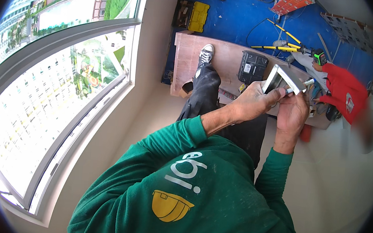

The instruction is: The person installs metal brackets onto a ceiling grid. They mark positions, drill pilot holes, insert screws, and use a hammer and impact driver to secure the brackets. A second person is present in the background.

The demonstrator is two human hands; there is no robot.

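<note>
In front of my body, I hold up a short pale metal profile [292, 83] with a hollow rectangular opening. My left hand [252, 102] is closed around its near left side, thumb on top. Beneath its right end, my right hand [292, 110] is turned palm up with the fingers bent against it. A thin white marker-like stick [305, 84] crosses the profile's near edge between the hands; which hand grips it I cannot tell. Below the hands, a black tool case [252, 68] lies on the wooden platform [232, 54].
My foot in a black-and-white sneaker [206, 54] rests on the platform. To the right, a person in a red top [344, 90] works beside yellow-legged gear [281, 48]. An orange ladder [291, 3] and a yellow toolbox [198, 17] stand on the blue floor [233, 16]. A window [59, 101] borders my left.
</note>
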